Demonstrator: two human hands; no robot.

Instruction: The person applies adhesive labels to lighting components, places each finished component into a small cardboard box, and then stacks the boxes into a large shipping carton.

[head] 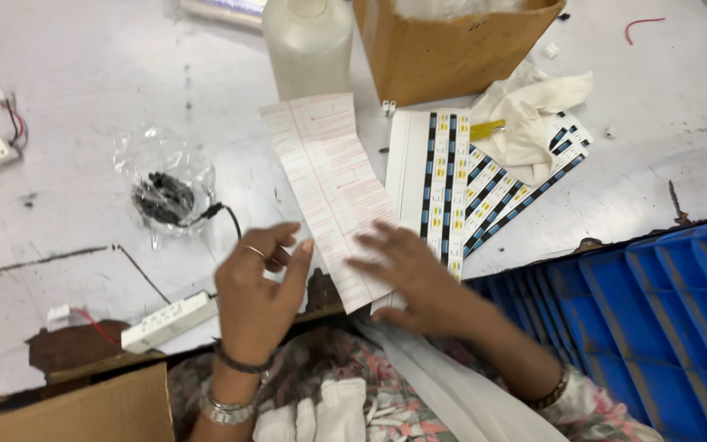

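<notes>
Basically, the right hand [415,274] lay flat, fingers spread, palm down on the near end of the pink-printed paper strip [330,192] and on the edge of the label sheet [438,176] beside it. Not a pinch, just downward pressure; nothing was closed in it.

The left hand [259,286] hovered just left of the strip's near end, thumb and forefinger curled toward each other. Motion blur there, so I couldn't tell whether it had anything between the fingertips. Looked empty, not certain.

Risks as I judged them:
- The strip's near end overhung the table edge [67,370] under the right palm. Lift the palm and it could slide off into the lap.
- The palm bridged two sheets at once. Any drag would shift both, and the fanned label sheets [517,196] beyond the fingertips could skew further.
- A crumpled white glove [529,119] sat on the far end of the fan; pulling a sheet from under it could tip it or snag.
- The white plastic bottle [308,45] stood touching the strip's far end, past the fingertips. A sharp tug toward the body might rock it.
- The small white connector block [168,321] with red wire lay just left of the left wrist, near the edge; an elbow sweep could knock it off.
- The clear bag of black parts [164,195], further left, looked well out of reach.
</notes>
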